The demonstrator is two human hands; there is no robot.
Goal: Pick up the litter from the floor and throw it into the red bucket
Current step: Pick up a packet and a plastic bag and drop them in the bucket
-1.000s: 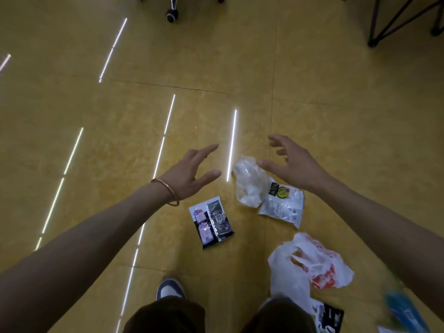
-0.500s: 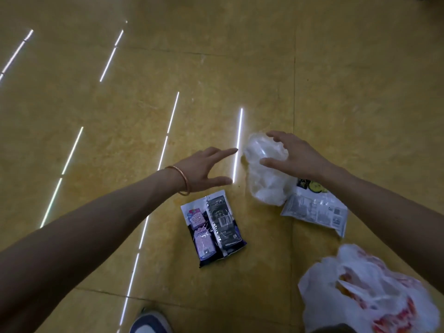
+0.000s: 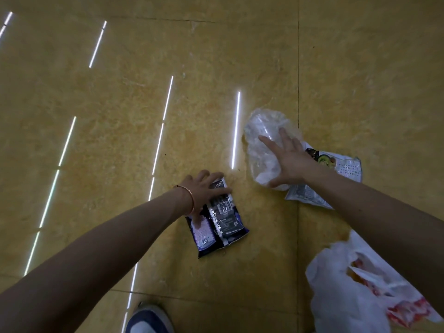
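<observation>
Litter lies on the yellow tiled floor. My left hand (image 3: 203,188), with a thin bangle on the wrist, grips the far end of a dark purple and black wrapper (image 3: 222,224); the thumb lies across its top and the fingers curl over its edge. My right hand (image 3: 287,162) rests with spread, straight fingers on a crumpled clear plastic bag (image 3: 260,140). A white printed snack packet (image 3: 346,168) lies partly under that bag and my right wrist. The red bucket is out of view.
A white plastic bag with red print (image 3: 348,299) lies crumpled at the lower right, close to my right forearm. My shoe (image 3: 149,319) stands at the bottom edge. Bare floor tiles with bright light streaks (image 3: 236,128) stretch to the left and beyond.
Both hands came down from the air onto the litter. The left hand moved back onto the dark wrapper and took hold of it; the right hand settled on the clear bag.
</observation>
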